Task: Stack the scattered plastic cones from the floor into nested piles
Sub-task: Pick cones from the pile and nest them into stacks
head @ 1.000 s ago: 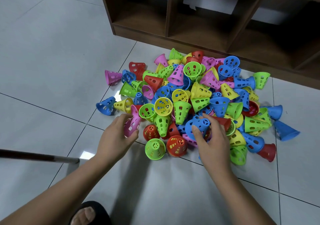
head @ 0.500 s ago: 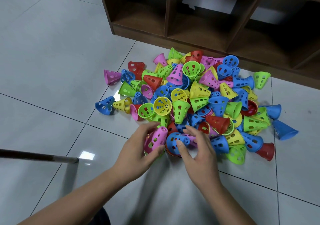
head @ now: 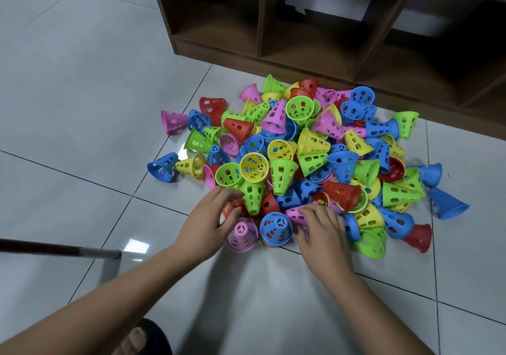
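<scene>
Glossy pale grey tiled floor (head: 68,81), dark grout lines, bright light reflection (head: 136,246) at left. Dark brown wooden open shelf unit (head: 315,62) at back, white wall (head: 421,23) behind. Dark rod (head: 54,248) lower left.

no readable text, labels, brands or numbers anywhere

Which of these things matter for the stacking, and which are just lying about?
For the job: heap of cones, upright pink cone, upright blue cone, left hand, right hand.
Just there: wooden shelf, metal rod, sandalled foot.
</scene>
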